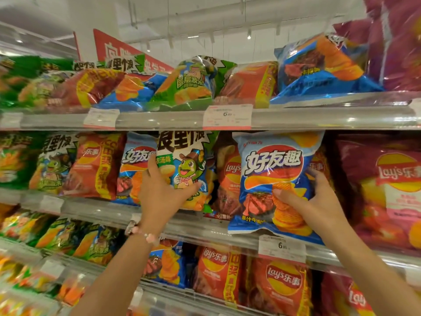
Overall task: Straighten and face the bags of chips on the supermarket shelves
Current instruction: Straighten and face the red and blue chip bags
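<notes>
- L hand (160,190): fingers and thumb curled round lower half of green-and-white chip bag (185,165), thumb across its front near the frog cartoon; beaded bracelet (145,236) on wrist.
- Green-and-white chip bag: middle shelf (205,226), upright, front facing out, top edge reaching up to the shelf above; overlaps small blue bag (133,160) on its left.
- R hand (316,197): grips blue chip bag (276,183) at its right side, thumb pressed on front over the ridged-chip picture, fingers wrapped behind right edge.
- Blue chip bag: middle shelf, upright w/ slight tilt, front out, bottom edge hanging over shelf lip just above price tag (282,247) marked 6.80.
- Between the two held bags: orange Lay's bag (229,179), set further back, partly hidden.
- R of blue bag: large maroon Lay's bag (382,190), front out.
- L part of middle shelf: red-orange bag (93,165), then green bags (52,163); blurred.
- Top shelf (296,117): bags lying tilted back, mixed: green, red, blue, purple; price tag (227,116) reads 6.80.
- Lower shelf: orange Lay's bags (278,286), a blue bag (166,263), green bags (91,245) at left; far-left stock too blurred to ID.
</notes>
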Motion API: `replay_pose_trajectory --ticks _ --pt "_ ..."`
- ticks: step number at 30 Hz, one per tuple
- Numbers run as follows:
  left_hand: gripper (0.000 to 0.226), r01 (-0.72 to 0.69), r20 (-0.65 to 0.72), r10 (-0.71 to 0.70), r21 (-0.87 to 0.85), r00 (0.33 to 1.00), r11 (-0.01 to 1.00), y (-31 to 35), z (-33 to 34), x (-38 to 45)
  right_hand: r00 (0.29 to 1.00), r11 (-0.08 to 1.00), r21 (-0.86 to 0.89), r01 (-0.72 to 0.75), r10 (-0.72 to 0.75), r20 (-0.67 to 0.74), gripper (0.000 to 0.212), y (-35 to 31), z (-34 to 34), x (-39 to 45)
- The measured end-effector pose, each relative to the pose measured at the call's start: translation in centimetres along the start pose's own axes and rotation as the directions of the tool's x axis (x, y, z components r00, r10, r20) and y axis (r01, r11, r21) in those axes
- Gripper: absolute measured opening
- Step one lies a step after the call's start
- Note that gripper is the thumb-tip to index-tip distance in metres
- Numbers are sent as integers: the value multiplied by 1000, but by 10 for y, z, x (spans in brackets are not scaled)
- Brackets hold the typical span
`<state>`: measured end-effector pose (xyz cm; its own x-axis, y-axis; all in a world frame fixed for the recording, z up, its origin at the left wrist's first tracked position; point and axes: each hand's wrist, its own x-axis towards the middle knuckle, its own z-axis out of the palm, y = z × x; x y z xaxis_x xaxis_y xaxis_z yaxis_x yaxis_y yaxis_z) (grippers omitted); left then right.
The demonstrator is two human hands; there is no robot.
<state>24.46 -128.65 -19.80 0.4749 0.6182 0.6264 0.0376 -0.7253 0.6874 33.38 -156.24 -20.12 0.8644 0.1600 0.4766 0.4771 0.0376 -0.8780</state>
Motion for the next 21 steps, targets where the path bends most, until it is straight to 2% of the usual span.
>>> replay_pose_trajectory --ticks 6,13,21 --pt "127 11 -33 -8 71 999 997 -30 -43 -6 1000 1000 -22 16 -16 3 86 -10 14 -6" --pt "127 12 -29 -13 -22 999 1000 -60 -80 15 997 998 -63 13 -8 76 88 -22 84 -6" --pt "127 -2 33 5 -107 999 994 -84 -104 35 998 981 -182 61 -63 -7 54 -18 182 13"
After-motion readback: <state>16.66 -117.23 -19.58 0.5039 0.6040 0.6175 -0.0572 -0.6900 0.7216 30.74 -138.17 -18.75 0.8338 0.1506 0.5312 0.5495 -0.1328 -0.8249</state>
